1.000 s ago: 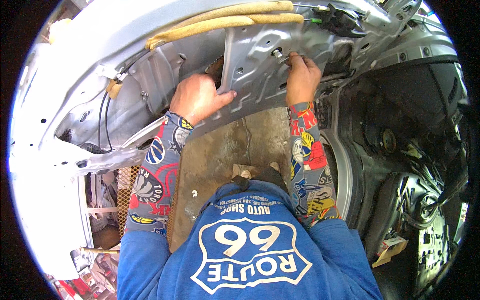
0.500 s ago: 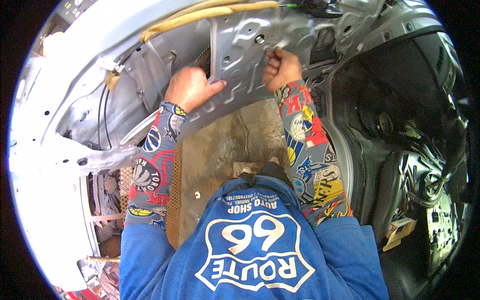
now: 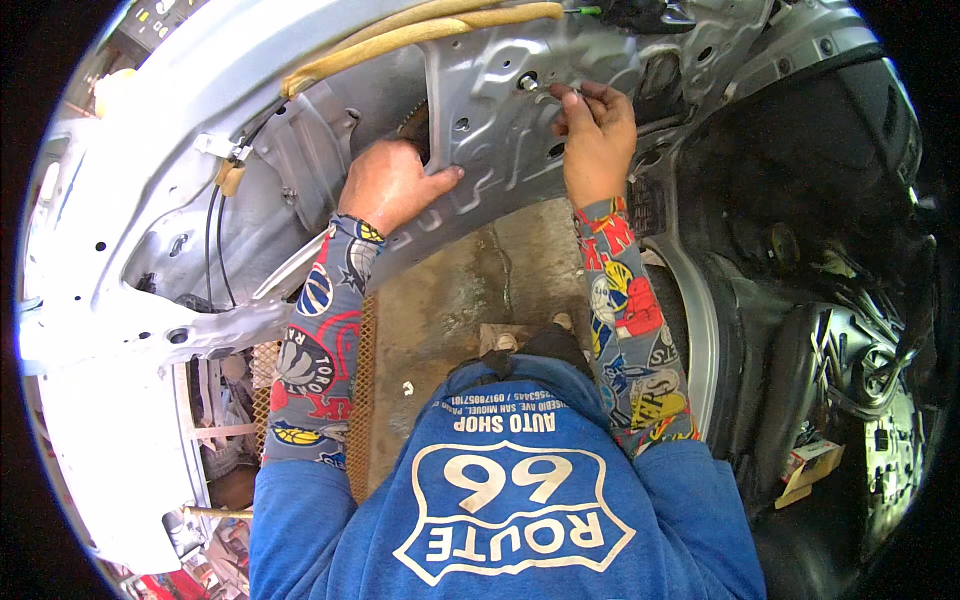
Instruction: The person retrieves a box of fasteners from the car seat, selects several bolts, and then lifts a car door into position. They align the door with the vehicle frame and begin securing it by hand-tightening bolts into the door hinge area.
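A bare silver-grey car door panel (image 3: 480, 110) with holes and pressed ridges curves across the top. My left hand (image 3: 390, 185) reaches into a large opening in it; the fingers are hidden behind the metal and the thumb rests outside along the edge. A small bolt end (image 3: 528, 82) sticks out of a hole in the panel. Just right of it is my right hand (image 3: 598, 140), thumb and index finger closed together near the metal. Whatever lies between those fingertips, if anything, is too small to make out.
A tan padded tube (image 3: 400, 45) runs along the door's top. Black cables (image 3: 212, 235) hang at the left. The dark car interior (image 3: 780, 220) lies to the right, with a small open box (image 3: 808, 470). Below is a stained floor (image 3: 450, 280).
My right hand has shifted right and turned, its fingertips now beside the bolt end. My left hand stays in the panel opening. The whole view has shifted slightly.
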The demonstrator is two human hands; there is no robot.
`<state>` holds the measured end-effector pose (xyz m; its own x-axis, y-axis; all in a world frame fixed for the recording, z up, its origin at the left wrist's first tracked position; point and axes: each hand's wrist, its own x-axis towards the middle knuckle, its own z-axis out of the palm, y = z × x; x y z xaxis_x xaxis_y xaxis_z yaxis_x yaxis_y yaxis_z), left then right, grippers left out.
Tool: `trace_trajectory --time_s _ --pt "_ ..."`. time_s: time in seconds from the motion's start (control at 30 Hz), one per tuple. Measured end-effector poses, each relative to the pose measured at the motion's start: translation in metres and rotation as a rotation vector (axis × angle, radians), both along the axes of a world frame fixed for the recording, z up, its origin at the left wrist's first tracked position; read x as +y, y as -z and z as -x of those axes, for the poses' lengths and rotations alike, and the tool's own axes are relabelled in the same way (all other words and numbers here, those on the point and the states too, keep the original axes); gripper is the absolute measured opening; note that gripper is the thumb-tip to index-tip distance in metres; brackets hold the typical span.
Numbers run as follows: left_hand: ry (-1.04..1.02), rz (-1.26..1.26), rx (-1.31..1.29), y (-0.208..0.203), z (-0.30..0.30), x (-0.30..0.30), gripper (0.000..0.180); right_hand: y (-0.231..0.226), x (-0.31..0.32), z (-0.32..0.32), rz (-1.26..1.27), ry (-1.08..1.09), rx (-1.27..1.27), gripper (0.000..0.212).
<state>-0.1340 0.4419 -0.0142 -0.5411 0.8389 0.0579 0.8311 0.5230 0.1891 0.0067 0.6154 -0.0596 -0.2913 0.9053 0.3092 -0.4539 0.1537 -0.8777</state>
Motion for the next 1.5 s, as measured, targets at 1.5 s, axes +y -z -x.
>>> trace_trajectory --time_s 1.5 --pt "0.063 -0.038 -0.067 0.002 -0.017 0.017 0.031 0.033 -0.004 0.027 -0.064 0.389 0.159 0.016"
